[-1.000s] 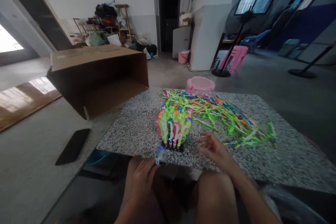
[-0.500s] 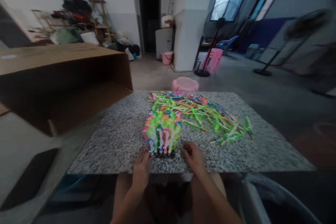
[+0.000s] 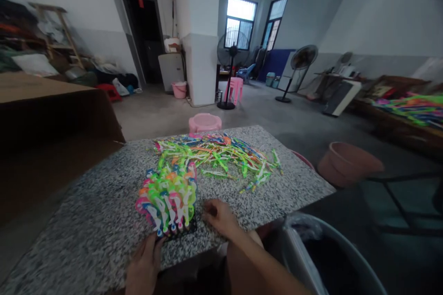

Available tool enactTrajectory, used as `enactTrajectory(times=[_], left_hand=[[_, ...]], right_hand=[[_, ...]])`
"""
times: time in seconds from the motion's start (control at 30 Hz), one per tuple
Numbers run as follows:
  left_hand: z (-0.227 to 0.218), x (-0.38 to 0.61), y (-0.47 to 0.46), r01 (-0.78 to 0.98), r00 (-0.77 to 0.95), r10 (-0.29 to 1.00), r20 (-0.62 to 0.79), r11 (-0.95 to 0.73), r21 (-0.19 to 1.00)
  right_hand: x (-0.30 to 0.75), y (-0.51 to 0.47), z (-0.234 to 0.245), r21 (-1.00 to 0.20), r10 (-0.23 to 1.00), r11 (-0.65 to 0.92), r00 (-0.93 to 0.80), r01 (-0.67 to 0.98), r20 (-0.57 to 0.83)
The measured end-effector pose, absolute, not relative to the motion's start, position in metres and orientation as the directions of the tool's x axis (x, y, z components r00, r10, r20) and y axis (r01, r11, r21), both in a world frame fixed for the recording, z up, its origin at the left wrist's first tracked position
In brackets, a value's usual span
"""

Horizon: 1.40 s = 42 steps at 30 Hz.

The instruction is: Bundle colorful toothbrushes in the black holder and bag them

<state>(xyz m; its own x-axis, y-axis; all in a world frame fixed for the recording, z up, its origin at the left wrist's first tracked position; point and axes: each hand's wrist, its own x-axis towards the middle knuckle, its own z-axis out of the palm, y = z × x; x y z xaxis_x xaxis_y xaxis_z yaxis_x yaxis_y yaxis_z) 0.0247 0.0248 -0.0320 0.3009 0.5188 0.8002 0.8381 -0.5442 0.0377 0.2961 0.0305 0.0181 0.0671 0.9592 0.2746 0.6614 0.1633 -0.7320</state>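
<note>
A small black rack point(image 3: 191, 227) stands near the front edge of the speckled table. It holds several rows of upright neon plastic pieces point(image 3: 169, 193) in green, pink, blue, orange and white; their exact kind is unclear. My left hand point(image 3: 143, 260) grips the rack's front left corner with thumb and fingers. Just right of the rack, my right hand point(image 3: 221, 219) hovers low over the table or rests on it, fingers curled together. Whatever may be between those fingertips is hidden. Behind the rack lies a loose heap of slim, similarly coloured pieces point(image 3: 214, 150).
A large open cardboard box point(image 3: 51, 90) stands at the left. A lined bin point(image 3: 294, 239) sits below the table's right side, with a pink tub point(image 3: 346, 163) beyond. A pink stool point(image 3: 205, 122) stands behind the table. Farther off are standing fans point(image 3: 232, 78).
The view has swung to the right and now shows the pink tub and another colourful pile. My hands stay at about the same places beside the rack.
</note>
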Motion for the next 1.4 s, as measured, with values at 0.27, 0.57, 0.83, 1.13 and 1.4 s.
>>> enactTrajectory(times=[0.27,0.57,0.83,1.13,1.4], left_hand=[[-0.036,0.035,0.019,0.892,0.233,0.533,0.813,-0.450,0.040],[-0.023,0.044,0.012,0.904,0.162,0.618,0.769,-0.405,0.135],[-0.018,0.047,0.012,0.931,0.168,0.611,0.773,-0.356,0.080],[-0.018,0.044,0.011,0.911,0.183,0.606,0.774,-0.400,0.098],[-0.015,0.046,0.010,0.920,0.164,0.633,0.757,-0.375,0.114]], right_hand=[[0.346,0.190,0.111,-0.426,0.900,0.018,0.171,0.905,0.402],[0.352,0.202,0.133,-0.382,0.888,0.049,0.135,0.923,0.439],[0.385,0.136,0.185,-0.457,0.979,0.202,-0.174,0.866,0.102],[0.331,0.100,0.111,-0.377,0.999,0.040,-0.051,0.925,-0.019],[0.355,0.039,0.080,-0.516,0.964,-0.200,0.074,0.833,-0.254]])
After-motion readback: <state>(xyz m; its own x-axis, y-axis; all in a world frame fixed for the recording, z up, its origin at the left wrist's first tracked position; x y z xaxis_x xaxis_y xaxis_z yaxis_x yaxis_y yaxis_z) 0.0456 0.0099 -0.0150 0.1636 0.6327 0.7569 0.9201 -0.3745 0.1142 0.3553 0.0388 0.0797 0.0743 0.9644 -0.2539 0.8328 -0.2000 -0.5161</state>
